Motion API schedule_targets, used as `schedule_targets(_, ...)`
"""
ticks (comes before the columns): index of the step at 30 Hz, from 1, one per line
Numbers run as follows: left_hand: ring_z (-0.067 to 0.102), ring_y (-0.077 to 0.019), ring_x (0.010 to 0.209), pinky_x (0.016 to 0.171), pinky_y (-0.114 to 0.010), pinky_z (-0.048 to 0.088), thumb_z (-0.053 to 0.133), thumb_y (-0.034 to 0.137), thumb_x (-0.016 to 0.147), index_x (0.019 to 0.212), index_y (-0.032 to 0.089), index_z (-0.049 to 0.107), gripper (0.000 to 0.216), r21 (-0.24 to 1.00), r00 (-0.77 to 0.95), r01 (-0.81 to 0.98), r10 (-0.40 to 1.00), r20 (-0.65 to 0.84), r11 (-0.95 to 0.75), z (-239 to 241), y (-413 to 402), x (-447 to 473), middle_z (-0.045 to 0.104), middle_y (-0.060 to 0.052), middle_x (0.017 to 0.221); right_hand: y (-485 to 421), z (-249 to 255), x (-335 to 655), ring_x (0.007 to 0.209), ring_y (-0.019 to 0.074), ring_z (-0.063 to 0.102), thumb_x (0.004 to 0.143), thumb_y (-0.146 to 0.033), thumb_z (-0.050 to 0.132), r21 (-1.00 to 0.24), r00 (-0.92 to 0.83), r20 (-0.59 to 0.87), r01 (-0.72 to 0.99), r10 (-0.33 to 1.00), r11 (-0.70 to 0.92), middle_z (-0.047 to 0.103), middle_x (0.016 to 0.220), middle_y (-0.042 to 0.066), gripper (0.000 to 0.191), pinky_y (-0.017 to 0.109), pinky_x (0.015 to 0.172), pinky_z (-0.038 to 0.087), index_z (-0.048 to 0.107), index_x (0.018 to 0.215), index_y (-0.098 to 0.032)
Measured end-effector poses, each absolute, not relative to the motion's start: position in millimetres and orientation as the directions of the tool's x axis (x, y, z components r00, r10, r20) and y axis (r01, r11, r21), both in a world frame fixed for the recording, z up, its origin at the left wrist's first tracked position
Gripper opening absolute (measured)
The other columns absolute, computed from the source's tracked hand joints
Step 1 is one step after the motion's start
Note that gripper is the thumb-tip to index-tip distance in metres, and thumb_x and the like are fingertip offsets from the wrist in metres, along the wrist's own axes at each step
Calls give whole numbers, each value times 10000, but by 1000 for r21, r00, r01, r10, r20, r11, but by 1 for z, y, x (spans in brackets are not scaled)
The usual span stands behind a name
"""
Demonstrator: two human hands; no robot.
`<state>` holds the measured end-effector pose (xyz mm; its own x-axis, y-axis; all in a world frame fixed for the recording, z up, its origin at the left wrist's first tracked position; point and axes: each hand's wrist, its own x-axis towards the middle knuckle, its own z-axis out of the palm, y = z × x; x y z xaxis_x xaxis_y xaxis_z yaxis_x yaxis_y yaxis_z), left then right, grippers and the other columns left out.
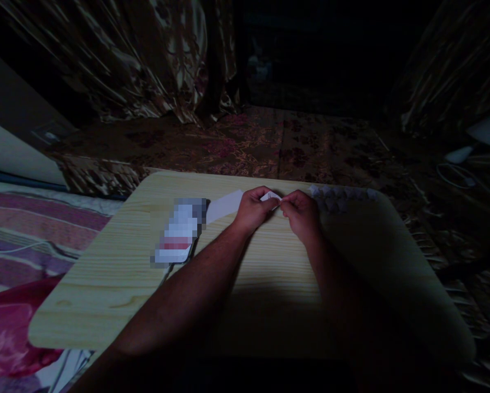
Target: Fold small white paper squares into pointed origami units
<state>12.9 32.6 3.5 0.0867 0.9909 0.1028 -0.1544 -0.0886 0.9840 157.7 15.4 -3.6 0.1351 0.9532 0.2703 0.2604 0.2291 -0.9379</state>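
Near the far edge of the pale wood-grain, round-cornered table, left hand and right hand both pinch a small white paper-like strip between them (right contact dim, but looks closed), so uneven pull could tear or crease it.

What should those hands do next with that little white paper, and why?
Probably press a small crease into the white paper: the left hand and right hand hold it between them, and pieces that look folded sit in rows nearby.
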Motion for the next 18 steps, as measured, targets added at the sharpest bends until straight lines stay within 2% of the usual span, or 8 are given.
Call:
schedule_targets(8,497,-94,570,574,-236,389,777,259,656,754,155,679,173,983,91,-146,988,125,-111,2,35,12,636,19,662,17,-5,158,543,131,526,757,-321,656,-937,127,291,239,948,255,588,576,-42,112,259,543,396,623,739,-216)
schedule_targets(18,479,-92,549,544,-238,361,735,265,686,762,148,700,144,991,138,-96,984,111,-98,3,34,10,622,19,635,16,-5,159,531,128,512,756,-310,635,-932,120,292,260,949,253,582,567,-44,97,256,526,374,626,746,-214)
